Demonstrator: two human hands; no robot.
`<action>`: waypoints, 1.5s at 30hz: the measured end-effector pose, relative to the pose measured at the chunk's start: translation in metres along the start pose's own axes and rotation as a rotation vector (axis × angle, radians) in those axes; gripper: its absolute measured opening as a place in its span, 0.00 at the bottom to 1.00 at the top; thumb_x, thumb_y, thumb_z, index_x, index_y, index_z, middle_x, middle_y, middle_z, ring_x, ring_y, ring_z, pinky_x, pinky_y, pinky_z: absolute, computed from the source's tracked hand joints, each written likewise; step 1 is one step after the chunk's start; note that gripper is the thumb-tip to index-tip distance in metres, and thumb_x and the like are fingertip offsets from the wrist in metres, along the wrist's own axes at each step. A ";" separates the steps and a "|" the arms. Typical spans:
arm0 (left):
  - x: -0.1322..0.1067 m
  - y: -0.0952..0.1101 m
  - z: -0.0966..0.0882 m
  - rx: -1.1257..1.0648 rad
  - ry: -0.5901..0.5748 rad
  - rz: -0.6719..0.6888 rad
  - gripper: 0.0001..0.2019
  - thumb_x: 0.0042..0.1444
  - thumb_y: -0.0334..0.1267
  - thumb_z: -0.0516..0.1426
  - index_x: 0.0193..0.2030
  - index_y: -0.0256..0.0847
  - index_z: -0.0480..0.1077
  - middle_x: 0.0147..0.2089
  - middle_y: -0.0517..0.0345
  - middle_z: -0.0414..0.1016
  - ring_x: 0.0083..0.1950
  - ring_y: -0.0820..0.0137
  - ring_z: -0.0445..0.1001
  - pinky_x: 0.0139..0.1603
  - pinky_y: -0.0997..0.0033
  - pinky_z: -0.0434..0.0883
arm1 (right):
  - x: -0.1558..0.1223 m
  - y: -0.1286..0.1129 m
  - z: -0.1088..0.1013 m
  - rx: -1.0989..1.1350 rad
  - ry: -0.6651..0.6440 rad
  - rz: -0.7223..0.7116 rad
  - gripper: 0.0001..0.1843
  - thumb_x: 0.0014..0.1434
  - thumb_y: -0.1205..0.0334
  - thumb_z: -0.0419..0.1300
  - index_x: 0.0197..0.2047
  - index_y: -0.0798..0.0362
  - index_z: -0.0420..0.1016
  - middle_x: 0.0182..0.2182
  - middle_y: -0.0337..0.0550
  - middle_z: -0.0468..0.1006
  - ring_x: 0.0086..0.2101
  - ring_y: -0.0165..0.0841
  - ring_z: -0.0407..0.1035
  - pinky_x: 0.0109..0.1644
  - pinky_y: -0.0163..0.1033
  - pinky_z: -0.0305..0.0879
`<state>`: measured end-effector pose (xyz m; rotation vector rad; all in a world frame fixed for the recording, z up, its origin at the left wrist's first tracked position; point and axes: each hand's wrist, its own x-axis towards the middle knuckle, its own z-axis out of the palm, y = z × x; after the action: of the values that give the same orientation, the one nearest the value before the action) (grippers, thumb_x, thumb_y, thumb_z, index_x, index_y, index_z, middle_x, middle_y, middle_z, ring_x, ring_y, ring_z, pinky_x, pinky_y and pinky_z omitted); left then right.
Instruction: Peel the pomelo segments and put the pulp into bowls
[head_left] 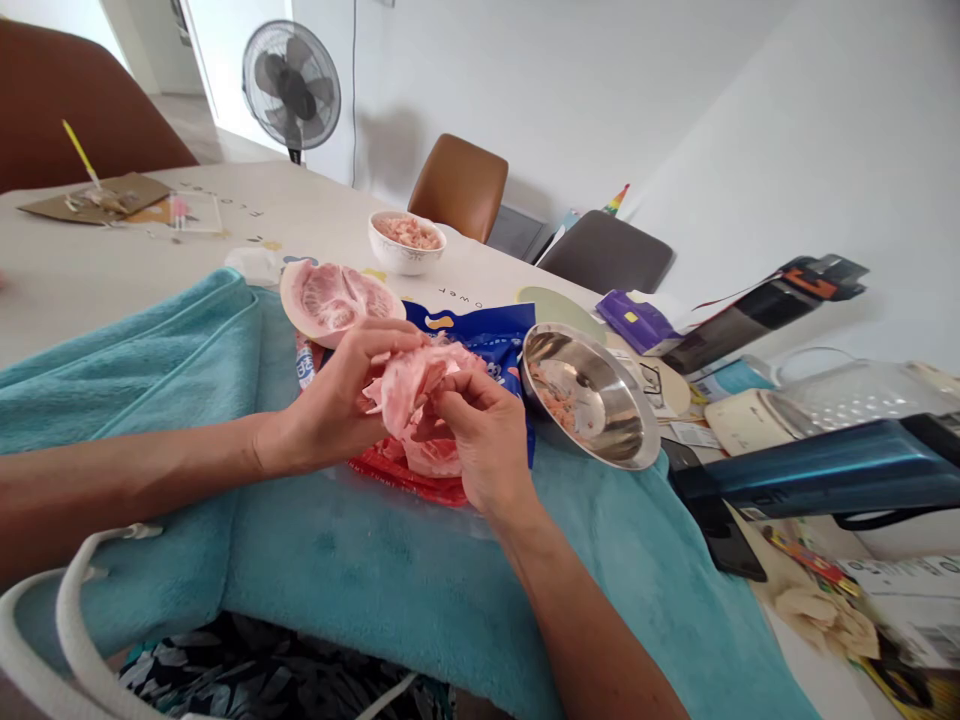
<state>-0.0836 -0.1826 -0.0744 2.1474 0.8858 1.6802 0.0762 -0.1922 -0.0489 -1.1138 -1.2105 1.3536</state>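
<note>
Between both hands is a piece of pink pomelo (pixel 409 385) with torn, pale membrane. My left hand (pixel 349 385) grips it from the left, thumb below and fingers over the top. My right hand (pixel 487 430) pinches at its right side with thumb and fingertips. Underneath lies a red and blue plastic bag (pixel 495 340) with more pink peel or membrane on it, partly hidden by my hands. Just behind my left hand rests a cut pomelo half (pixel 337 300), flesh side showing. A steel bowl (pixel 622 400) to the right holds some pink pulp bits.
A white bowl (pixel 405 260) of pink pulp stands farther back. A teal towel (pixel 337 560) covers the near table. At right are a blue bottle (pixel 832 465), a dark phone (pixel 724 540) and a purple packet (pixel 637 320). A fan (pixel 292 90) stands beyond the table.
</note>
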 end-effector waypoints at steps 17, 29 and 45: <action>0.010 0.012 0.001 -0.001 0.058 -0.301 0.22 0.44 0.37 0.68 0.45 0.44 0.65 0.46 0.54 0.74 0.48 0.62 0.73 0.51 0.59 0.70 | 0.000 -0.005 -0.009 0.209 -0.027 0.100 0.04 0.50 0.63 0.60 0.27 0.53 0.74 0.24 0.37 0.74 0.24 0.27 0.69 0.27 0.35 0.76; 0.013 0.012 0.002 -0.311 0.104 -0.584 0.21 0.47 0.38 0.67 0.47 0.43 0.67 0.42 0.58 0.76 0.46 0.63 0.74 0.48 0.63 0.71 | 0.002 -0.004 -0.016 0.170 -0.023 0.060 0.09 0.50 0.60 0.66 0.26 0.53 0.71 0.22 0.34 0.73 0.23 0.26 0.69 0.26 0.32 0.73; 0.020 0.011 0.003 -0.780 0.093 -0.817 0.14 0.47 0.31 0.65 0.43 0.37 0.74 0.38 0.53 0.81 0.43 0.62 0.80 0.46 0.61 0.76 | 0.006 0.000 -0.033 -0.581 0.223 -0.576 0.13 0.61 0.61 0.58 0.24 0.51 0.74 0.28 0.39 0.78 0.31 0.31 0.72 0.39 0.39 0.70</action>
<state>-0.0745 -0.1779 -0.0537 0.9995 0.7805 1.3502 0.1080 -0.1826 -0.0522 -1.1368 -1.6417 0.4359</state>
